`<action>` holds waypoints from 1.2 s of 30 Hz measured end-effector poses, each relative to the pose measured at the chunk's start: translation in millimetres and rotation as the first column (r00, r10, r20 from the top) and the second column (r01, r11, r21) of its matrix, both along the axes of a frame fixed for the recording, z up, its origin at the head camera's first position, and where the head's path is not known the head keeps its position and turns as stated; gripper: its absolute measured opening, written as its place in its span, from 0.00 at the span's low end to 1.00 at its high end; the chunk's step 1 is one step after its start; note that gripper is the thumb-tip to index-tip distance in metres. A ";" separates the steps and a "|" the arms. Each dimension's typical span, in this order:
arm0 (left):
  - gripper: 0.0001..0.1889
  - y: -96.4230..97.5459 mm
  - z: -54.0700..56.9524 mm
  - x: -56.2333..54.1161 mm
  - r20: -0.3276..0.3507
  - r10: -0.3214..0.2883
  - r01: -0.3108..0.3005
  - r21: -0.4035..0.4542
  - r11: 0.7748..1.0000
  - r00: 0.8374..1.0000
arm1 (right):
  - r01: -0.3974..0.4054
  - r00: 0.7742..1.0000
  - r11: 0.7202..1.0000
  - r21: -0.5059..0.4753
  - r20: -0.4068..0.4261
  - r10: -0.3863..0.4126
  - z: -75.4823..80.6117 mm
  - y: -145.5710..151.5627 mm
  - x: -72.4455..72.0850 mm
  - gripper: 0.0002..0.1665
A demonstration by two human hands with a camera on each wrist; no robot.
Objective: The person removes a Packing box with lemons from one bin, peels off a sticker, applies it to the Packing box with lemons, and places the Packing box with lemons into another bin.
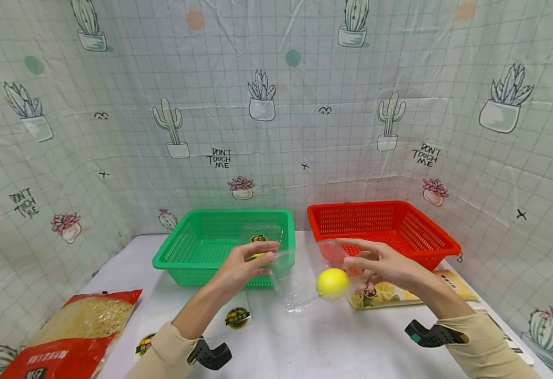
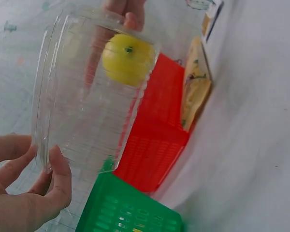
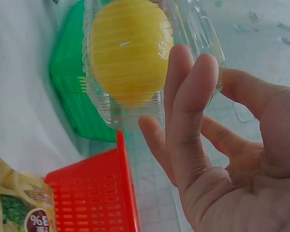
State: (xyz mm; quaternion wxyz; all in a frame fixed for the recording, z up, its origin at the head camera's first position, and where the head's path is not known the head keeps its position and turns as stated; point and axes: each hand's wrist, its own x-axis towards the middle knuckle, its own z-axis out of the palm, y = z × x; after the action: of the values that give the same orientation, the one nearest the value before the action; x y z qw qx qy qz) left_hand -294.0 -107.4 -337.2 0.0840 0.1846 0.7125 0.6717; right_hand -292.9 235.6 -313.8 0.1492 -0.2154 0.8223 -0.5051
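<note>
A clear plastic box [image 1: 300, 292] is held up between both hands, above the table. Inside it, towards the right end, lies a yellow lemon [image 1: 333, 283], seen through the ribbed wall in the right wrist view. My left hand [image 1: 240, 267] pinches the box's rim at the left end between thumb and fingers, plain in the left wrist view. At the opposite end my right hand [image 1: 385, 263] holds the box by its rim, with thumb and fingers on either side; some fingertips press near the lemon [image 3: 130, 53].
Behind the hands stand a green basket [image 1: 186, 266] and a red basket [image 1: 385, 206]. The green one contains another clear box [image 1: 276, 231] with a label. A red-and-clear food bag [image 1: 72, 331] lies left; a yellow food packet [image 1: 399, 300] lies right. Round black stickers [image 1: 237, 318] lie on the table.
</note>
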 end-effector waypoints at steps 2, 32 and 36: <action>0.22 -1.6 -2.2 4.2 -0.008 -0.004 0.004 -0.031 1.000 1.000 | -0.007 1.000 1.000 0.021 -0.005 0.007 -3.3 -0.7 5.2 0.36; 0.25 -18.7 -38.7 23.3 0.045 0.025 -0.015 -0.220 0.975 0.999 | -0.150 0.988 0.989 -0.018 0.025 0.150 -48.6 -18.3 32.9 0.46; 0.25 -19.1 -44.2 21.2 0.038 0.034 -0.025 -0.220 0.975 0.999 | -0.152 0.988 0.988 -0.019 0.031 0.153 -53.6 -20.5 32.6 0.47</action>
State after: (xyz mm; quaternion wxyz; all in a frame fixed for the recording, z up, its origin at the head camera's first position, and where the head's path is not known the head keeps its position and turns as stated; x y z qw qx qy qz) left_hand -272.8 -126.5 -381.5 0.1088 0.1496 0.7832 0.5936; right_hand -260.3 215.1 -367.4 0.1990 -0.2707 0.7967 -0.5023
